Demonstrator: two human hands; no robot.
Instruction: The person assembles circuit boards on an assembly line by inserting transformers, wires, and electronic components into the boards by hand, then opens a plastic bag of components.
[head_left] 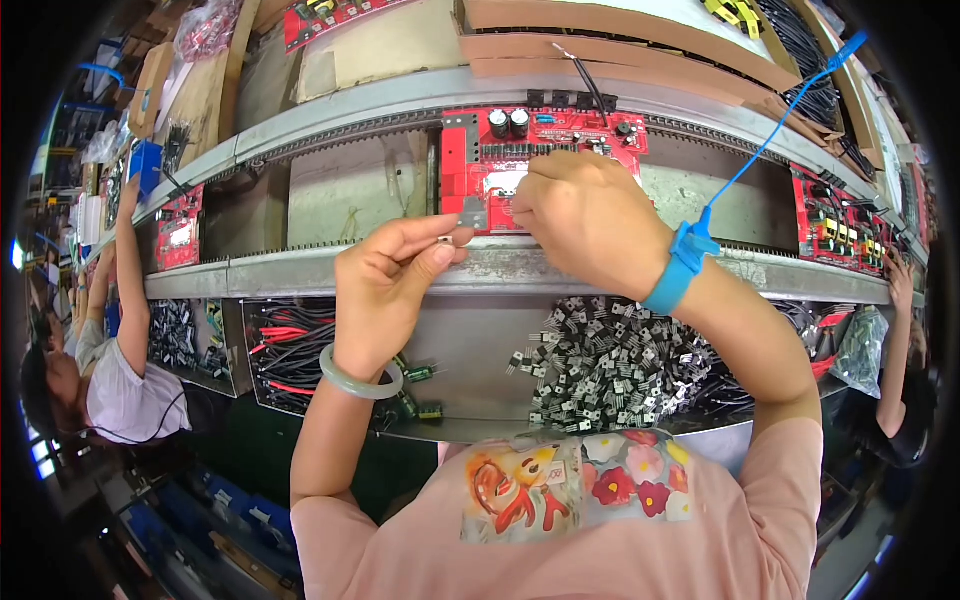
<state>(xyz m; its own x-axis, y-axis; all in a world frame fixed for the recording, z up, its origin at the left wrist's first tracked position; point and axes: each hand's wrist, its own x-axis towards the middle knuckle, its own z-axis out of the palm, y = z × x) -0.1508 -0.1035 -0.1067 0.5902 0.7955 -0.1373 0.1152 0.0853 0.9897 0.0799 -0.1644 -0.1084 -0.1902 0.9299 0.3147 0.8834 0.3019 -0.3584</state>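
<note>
A red circuit board (461,170) lies across the conveyor rails in front of me. My right hand (590,215) is over its near half, fingers curled closed; whatever they hold is hidden behind the hand. My left hand (395,275) is at the board's near left corner, thumb and fingers pinching a small silvery transistor (446,240). A grey metal piece (474,214) shows at the board's near edge, just beyond the left fingertips. Two round capacitors (509,123) stand at the board's far side, and a black lead (588,80) rises from it.
Below the near rail (560,265), a metal tray holds a heap of transistors (630,365). Black and red leads (290,345) lie to its left. A blue cord (765,145) runs from my right wristband to the upper right. Other boards (845,220) and co-workers flank me.
</note>
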